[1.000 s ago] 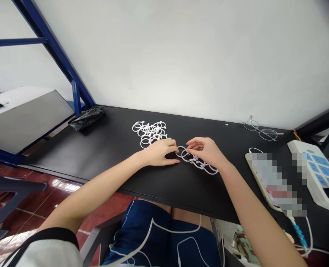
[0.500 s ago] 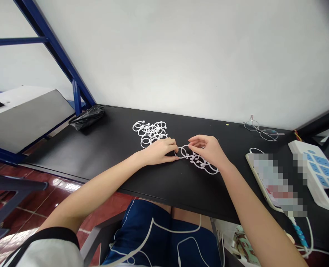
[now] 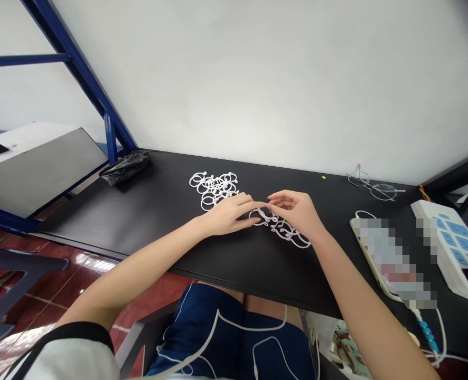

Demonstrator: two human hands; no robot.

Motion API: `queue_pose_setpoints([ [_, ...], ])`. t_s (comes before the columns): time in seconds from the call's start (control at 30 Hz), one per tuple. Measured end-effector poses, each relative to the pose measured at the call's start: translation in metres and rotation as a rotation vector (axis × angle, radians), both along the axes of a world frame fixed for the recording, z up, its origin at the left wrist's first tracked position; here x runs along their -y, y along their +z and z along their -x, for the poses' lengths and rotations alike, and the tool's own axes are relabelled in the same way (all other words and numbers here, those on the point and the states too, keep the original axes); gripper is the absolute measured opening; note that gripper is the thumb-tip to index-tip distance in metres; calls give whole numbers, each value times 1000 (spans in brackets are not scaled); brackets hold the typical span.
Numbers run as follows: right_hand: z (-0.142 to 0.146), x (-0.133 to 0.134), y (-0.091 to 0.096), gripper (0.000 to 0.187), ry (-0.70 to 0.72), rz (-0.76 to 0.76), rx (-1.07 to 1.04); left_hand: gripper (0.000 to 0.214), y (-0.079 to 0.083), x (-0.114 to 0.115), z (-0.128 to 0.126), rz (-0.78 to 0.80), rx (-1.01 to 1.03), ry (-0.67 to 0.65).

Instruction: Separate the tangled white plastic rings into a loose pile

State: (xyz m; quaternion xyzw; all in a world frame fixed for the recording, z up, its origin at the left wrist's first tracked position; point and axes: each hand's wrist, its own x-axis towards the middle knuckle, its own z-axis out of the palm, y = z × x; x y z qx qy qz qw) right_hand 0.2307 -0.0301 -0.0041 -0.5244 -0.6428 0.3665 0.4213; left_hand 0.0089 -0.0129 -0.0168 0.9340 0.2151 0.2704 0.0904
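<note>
On the black tabletop, my right hand [image 3: 293, 210] is closed, thumb and index finger pinching the upper edge of a white ring with small ball ends. Under and beside it lies a loose cluster of such white rings [image 3: 287, 232], partly covered by the hand. My left hand [image 3: 236, 214] reaches in from the left, thumb and index finger apart; the index tip meets the right fingertips and the thumb tip is by a ring's left edge. A second pile of white rings [image 3: 214, 184] lies just behind my left hand, which hides its near part.
At the right are a phone [image 3: 380, 258] with a charging cable, a white power strip [image 3: 451, 237] and eyeglasses [image 3: 376, 189]. A crumpled black plastic bag [image 3: 125, 168] lies at the left end, near a blue metal frame [image 3: 87, 84]. White cables [image 3: 250, 329] cross my lap.
My left index finger has stretched right to the right hand's fingertips, and the left thumb and finger have spread. The ring between the hands has shifted; my right hand barely moved.
</note>
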Motion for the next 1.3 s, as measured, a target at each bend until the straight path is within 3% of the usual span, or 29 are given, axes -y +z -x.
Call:
queue_pose_setpoints([
  [0.17, 2, 1, 3, 39, -3, 21, -98, 29, -3, -1, -2, 9, -12, -58],
  [0.27, 0, 2, 7, 39, 2, 36, -129, 28, -3, -3, -2, -17, -1, -12],
  [0.47, -3, 3, 10, 41, 140, 78, -91, 29, -1, -5, 2, -56, 27, 99],
  [0.87, -1, 4, 10, 35, 97, 90, -88, 25, -2, -4, 3, 13, 94, 112],
  [1.07, 1, 5, 8, 32, 107, 39, -81, 53, -7, -5, 2, 132, 160, 153],
  [1.3, 3, 6, 10, 32, 105, 28, -56, 42, -4, -8, 1, 121, 123, 126],
])
